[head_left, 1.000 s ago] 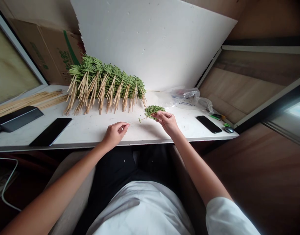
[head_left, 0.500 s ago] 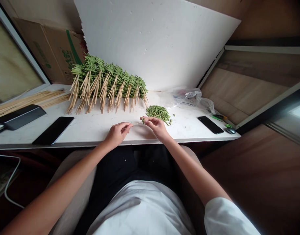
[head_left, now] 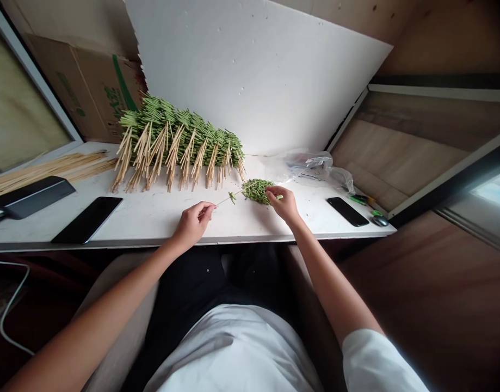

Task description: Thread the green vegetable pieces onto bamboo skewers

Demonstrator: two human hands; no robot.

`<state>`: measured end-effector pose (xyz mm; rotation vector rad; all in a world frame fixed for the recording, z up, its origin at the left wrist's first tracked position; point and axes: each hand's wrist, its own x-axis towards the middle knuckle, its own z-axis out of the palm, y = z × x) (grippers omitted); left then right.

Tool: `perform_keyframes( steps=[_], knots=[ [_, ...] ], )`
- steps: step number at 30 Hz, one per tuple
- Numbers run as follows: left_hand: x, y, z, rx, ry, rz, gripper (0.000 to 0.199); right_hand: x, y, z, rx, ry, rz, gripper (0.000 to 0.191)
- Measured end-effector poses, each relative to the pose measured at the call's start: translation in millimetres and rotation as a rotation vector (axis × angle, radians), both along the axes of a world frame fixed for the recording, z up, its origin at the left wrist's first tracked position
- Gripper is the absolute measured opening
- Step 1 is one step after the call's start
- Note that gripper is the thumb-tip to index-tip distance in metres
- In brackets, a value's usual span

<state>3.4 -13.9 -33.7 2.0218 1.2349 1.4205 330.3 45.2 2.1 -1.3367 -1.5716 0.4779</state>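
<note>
My left hand [head_left: 195, 222] is closed in a pinch round the near end of a thin wooden skewer [head_left: 222, 202]. The skewer points up and to the right over the table, with a few short green bean pieces [head_left: 232, 197] threaded partway along it. My right hand [head_left: 283, 202] is at the right side of a small heap of cut green bean pieces [head_left: 255, 190], fingers bent together. A green piece shows by its fingertips, but whether it is gripped is hard to make out.
Behind the hands lies a long stack of filled green skewers [head_left: 184, 130], bare ends forward. Loose bare sticks [head_left: 49, 169], a dark stand-like device [head_left: 37, 196] and a phone [head_left: 88, 219] are at left. At right are a plastic bag [head_left: 310, 162], another phone [head_left: 347, 211] and a mouse [head_left: 380, 220].
My right hand has left the skewer and moved right to the heap of bean pieces. My left hand keeps the skewer in nearly the same place.
</note>
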Motion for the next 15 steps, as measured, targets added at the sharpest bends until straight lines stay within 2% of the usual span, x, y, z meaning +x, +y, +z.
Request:
perform_keyframes(
  steps=[4, 7, 11, 15],
  knots=[
    [0.6, -1.6, 2.4, -0.004, -0.002, 0.002, 0.037, -2.2, 15.7, -1.3, 0.05, -0.419, -0.046, 0.02],
    [0.5, -1.6, 1.8, -0.006, -0.003, -0.002, 0.035, -12.0, 23.0, 1.2, 0.036, -0.622, -0.094, 0.018],
    [0.3, -0.9, 0.1, -0.002, -0.001, -0.009, 0.035, -21.3, 28.2, 4.2, 0.005, -0.748, -0.123, 0.016],
    [0.4, -0.5, -0.5, 0.003, 0.006, -0.01, 0.035, -24.5, 28.7, 5.4, -0.023, -0.775, -0.114, 0.017]
  ],
)
